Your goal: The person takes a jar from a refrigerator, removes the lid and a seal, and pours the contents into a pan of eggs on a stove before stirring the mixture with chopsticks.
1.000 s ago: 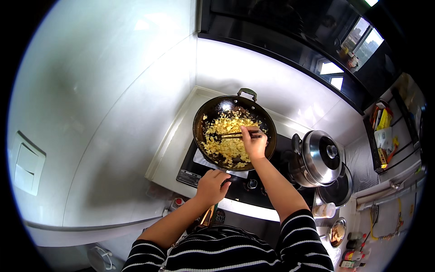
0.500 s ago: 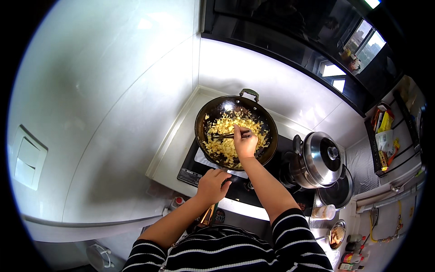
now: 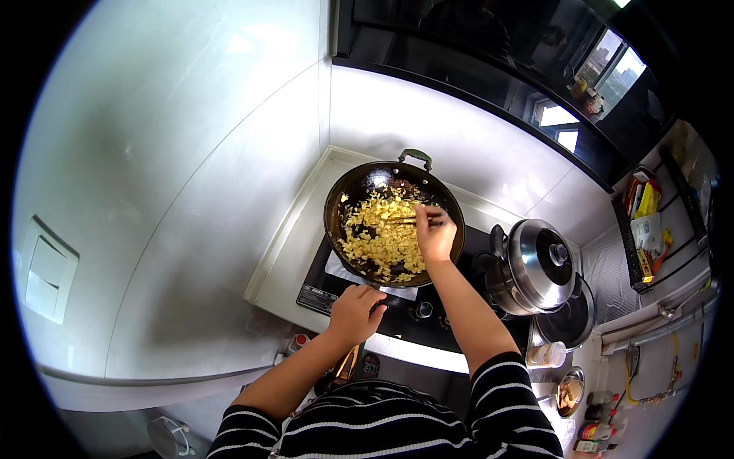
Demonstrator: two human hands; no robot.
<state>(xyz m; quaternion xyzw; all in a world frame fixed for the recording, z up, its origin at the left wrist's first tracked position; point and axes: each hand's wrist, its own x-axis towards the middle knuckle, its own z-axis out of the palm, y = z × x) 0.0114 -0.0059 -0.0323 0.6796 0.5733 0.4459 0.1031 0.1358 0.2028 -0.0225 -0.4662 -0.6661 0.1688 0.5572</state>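
Observation:
A dark wok (image 3: 451, 183) stands on the black stove, full of chopped pale-yellow food (image 3: 378, 237) that looks like scrambled egg or diced vegetable. My right hand (image 3: 436, 233) is over the right half of the wok, closed around dark chopsticks (image 3: 401, 221) whose tips reach left into the food. At the wok's near side, my left hand (image 3: 355, 312) is closed, fingers curled at the spot opposite the far handle (image 3: 415, 158). The near handle is mostly covered by those fingers.
Right of the wok stands a lidded steel pot (image 3: 539, 264), with a black pan (image 3: 572, 317) beside it. A clear jar (image 3: 547, 354), a bowl of brown food (image 3: 569, 396) and several bottles (image 3: 596, 432) line the right counter. A tiled wall (image 3: 199, 191) rises close on the left.
My right hand has shifted right with the chopsticks, and some food beneath them has moved. My left hand keeps its place at the wok's near side.

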